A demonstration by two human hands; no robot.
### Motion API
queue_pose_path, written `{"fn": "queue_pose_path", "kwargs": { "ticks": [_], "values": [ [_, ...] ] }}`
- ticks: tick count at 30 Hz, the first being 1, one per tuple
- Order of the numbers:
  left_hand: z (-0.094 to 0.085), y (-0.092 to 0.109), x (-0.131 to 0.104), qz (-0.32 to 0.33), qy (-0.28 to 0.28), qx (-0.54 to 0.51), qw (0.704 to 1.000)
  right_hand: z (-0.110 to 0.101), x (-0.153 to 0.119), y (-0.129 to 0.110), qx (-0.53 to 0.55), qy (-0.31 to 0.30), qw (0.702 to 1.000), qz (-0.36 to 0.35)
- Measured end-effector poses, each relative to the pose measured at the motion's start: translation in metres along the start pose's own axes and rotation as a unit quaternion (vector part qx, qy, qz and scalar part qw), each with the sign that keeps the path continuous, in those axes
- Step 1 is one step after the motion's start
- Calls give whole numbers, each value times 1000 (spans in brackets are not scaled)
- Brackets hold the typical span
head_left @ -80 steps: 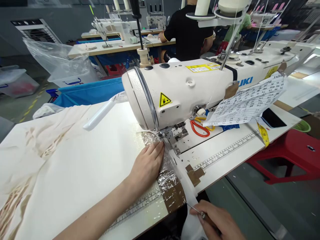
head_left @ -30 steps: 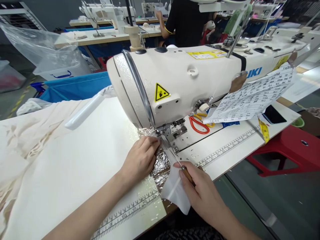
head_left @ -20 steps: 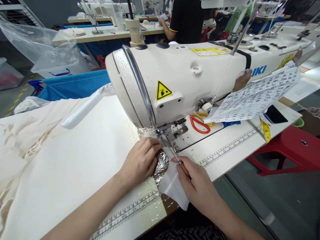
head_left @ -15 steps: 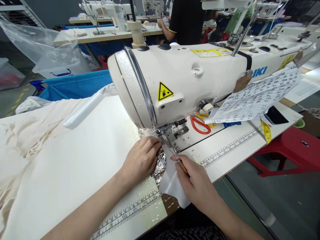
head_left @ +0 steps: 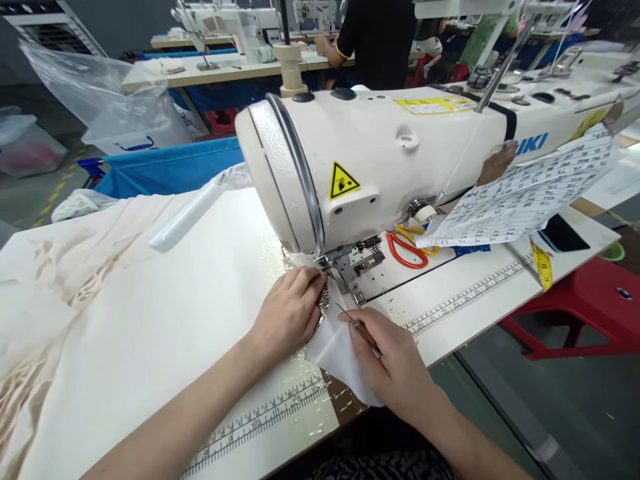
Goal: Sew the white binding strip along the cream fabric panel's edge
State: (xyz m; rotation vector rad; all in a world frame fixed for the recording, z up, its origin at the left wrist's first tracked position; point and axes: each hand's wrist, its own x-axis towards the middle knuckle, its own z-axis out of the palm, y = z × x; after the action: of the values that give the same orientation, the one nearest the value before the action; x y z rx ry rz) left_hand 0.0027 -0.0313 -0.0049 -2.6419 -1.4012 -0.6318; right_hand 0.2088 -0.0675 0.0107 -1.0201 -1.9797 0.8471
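A white sewing machine (head_left: 295, 167) stands in front of me, its needle area low at the centre. Close to the presser foot, my left hand (head_left: 290, 305) pinches the upper edge of a piece of thin white fabric (head_left: 335, 350). The fabric hangs down toward the table's front edge. My right hand (head_left: 387, 353) is closed around the wooden handle of an awl (head_left: 366, 331), whose thin metal tip points up and left over the fabric. Under my left hand a shiny, crinkled silver covering shows in part on the machine bed.
Scissors with red and yellow handles (head_left: 407, 252) lie right of the needle. A printed sheet (head_left: 520, 193) hangs from the machine, near a phone (head_left: 565, 233) and a yellow tape measure (head_left: 541, 265). Cream fabric (head_left: 90, 267) is heaped at left. A red stool (head_left: 590, 300) stands at right. Another person works behind.
The awl's tip has drawn back from the presser foot, down toward my right hand. The fabric has shifted left, covering more of the silver surface. The whole view has swung slightly left.
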Motion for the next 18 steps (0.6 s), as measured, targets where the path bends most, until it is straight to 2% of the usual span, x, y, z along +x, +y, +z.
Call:
{"fn": "queue_pose_path", "kwargs": {
  "ticks": [4, 9, 12, 15, 18],
  "values": [
    [-2, -1, 8, 1, 4, -14, 1000, 6, 9, -11, 40, -16, 998, -54],
    [2, -2, 23, 11, -27, 83, 996, 15, 13, -29, 17, -42, 988, -146],
    [6, -4, 25, -33, 8, 72, 997, 16, 3, -32, -30, -40, 983, -175],
    [8, -9, 21, -80, 65, -38, 994, 11, -10, -25, -51, -21, 989, -137],
    [6, -15, 18, -114, 78, -160, 977, 2, -15, -11, -74, -7, 997, -22]
  ]
}}
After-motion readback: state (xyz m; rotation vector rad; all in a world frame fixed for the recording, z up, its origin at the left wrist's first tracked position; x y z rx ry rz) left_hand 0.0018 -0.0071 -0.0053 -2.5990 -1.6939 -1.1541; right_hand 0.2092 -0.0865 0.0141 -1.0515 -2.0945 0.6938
